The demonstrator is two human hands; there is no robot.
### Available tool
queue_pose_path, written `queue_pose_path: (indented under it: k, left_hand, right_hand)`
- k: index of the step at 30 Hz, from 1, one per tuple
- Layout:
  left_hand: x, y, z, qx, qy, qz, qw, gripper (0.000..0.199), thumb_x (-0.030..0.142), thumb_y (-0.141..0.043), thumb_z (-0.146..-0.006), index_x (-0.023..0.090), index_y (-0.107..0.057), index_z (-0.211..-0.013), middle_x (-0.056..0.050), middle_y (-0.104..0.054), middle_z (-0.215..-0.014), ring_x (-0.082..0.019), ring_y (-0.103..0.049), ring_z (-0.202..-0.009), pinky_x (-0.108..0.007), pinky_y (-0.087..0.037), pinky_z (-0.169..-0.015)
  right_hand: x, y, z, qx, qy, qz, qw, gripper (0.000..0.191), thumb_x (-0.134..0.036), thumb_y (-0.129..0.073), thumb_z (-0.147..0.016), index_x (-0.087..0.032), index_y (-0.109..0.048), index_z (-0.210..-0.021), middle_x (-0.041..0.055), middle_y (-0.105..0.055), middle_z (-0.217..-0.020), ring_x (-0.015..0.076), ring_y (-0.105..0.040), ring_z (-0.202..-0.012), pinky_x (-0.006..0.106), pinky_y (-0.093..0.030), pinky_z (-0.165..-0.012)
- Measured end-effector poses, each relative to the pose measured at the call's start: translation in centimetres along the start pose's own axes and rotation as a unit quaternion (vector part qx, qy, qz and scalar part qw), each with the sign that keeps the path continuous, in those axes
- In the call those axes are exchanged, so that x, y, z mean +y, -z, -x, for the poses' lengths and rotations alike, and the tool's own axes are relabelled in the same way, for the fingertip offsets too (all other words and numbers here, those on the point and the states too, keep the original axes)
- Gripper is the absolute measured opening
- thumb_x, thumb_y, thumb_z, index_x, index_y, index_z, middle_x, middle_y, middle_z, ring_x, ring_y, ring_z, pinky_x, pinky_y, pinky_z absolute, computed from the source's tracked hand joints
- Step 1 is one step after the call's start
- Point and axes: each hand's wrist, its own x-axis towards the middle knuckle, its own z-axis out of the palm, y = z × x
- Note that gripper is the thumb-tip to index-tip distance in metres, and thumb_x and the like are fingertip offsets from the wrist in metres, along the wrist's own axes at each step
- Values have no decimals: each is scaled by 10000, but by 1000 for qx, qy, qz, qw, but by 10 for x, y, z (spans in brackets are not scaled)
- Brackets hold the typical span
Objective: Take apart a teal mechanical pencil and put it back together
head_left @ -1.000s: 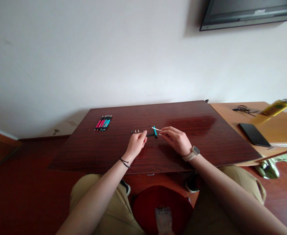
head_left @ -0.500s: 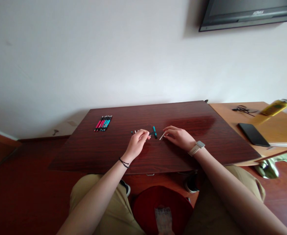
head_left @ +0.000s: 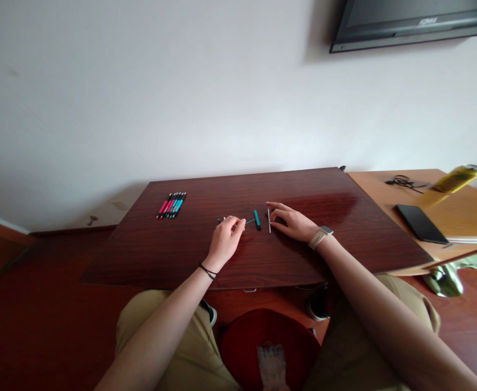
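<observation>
My left hand (head_left: 226, 236) is closed in a pinch near the table's middle. A thin dark bluish stick (head_left: 250, 221) pokes out to the right from its fingertips; its exact kind is too small to tell. Just right of that lies a teal pen barrel (head_left: 256, 219) with a black end. My right hand (head_left: 293, 224), a watch on its wrist, has thumb and fingers on a thin white rod (head_left: 269, 221) that looks like a pen refill, its index finger stretched past the rod's far end. Small pen parts (head_left: 221, 220) show behind my left hand, partly hidden.
A row of pink and teal pens (head_left: 172, 206) lies at the left of the dark wooden table (head_left: 205, 190). On the lighter desk (head_left: 388, 190) to the right are a black phone (head_left: 421, 223), a cable (head_left: 405, 183) and a yellow can (head_left: 458, 179). A wall stands behind.
The white rod has turned from slanted to nearly straight away from me, and my right hand has shifted slightly left. The black piece at my left fingertips no longer shows; a thinner stick does.
</observation>
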Motion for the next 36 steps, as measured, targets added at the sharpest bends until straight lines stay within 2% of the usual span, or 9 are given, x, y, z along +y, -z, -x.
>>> queue_pose_path:
  k: [2, 4, 8, 11, 15, 22, 31, 36]
  left_hand:
    - [1, 0, 0, 6, -7, -25, 1000, 389, 471, -507, -1101, 215, -680, -864, -52, -728, -920, -197, -685, -854, -291, -506, -780]
    - [2, 1, 1, 20, -13, -71, 997, 387, 447, -495, -1109, 218, -654, -840, -45, -712, -896, -189, -664, -817, -289, -485, -755]
    - [5, 4, 0, 44, -53, -214, 974, 327, 394, -509, -1112, 224, -595, -846, -40, -669, -887, -186, -619, -784, -307, -442, -727]
    - [7, 2, -5, 27, -95, -321, 942, 281, 359, -519, -1109, 224, -588, -873, -64, -664, -925, -219, -629, -873, -335, -443, -763]
    - [7, -3, -17, -5, -137, -405, 904, 231, 331, -531, -1103, 207, -629, -935, -106, -676, -1001, -267, -632, -967, -388, -451, -829]
    - [1, -9, -27, -30, -161, -433, 887, 208, 351, -615, -1067, 190, -677, -950, -127, -690, -1007, -315, -614, -1042, -452, -428, -901]
    - [-3, -10, -25, -32, -166, -438, 883, 251, 418, -667, -1040, 190, -683, -936, -123, -694, -1003, -316, -602, -1034, -455, -407, -897]
    - [0, -7, -24, -26, -161, -411, 897, 271, 433, -694, -1022, 200, -656, -890, -121, -691, -1002, -310, -606, -1026, -452, -419, -906]
  right_hand:
    - [-2, 0, 0, 19, -8, 10, 1000, 91, -263, -597, -1045, -223, -678, -1034, 153, -598, -1556, 293, -637, -1374, 483, -520, -1153]
    - [-5, 1, 1, 34, -27, 25, 999, 106, -278, -578, -1055, -231, -673, -1058, 140, -706, -1395, 288, -691, -1266, 458, -555, -1085]
    - [-11, 3, 9, 97, -130, 61, 985, 103, -296, -601, -1044, -244, -677, -1092, 79, -793, -1076, 258, -759, -965, 369, -593, -856]
    - [-16, 4, 13, 133, -167, 48, 976, 92, -303, -631, -1026, -252, -689, -1076, 56, -798, -1008, 236, -763, -893, 330, -582, -786]
    - [-20, 4, 14, 148, -164, 38, 975, 85, -296, -641, -1013, -248, -700, -1051, 57, -799, -995, 228, -764, -882, 323, -583, -774]
    - [-20, -2, 11, 152, -161, 34, 975, 85, -294, -643, -1014, -250, -701, -1057, 54, -800, -996, 225, -767, -881, 322, -587, -775]
    - [-27, -5, 11, 141, -153, 34, 978, 77, -295, -640, -1019, -253, -692, -1056, 51, -793, -992, 224, -766, -881, 319, -591, -771]
    - [-28, -7, 11, 144, -158, 28, 977, 86, -310, -639, -1019, -253, -695, -1051, 55, -789, -988, 229, -760, -874, 329, -598, -771]
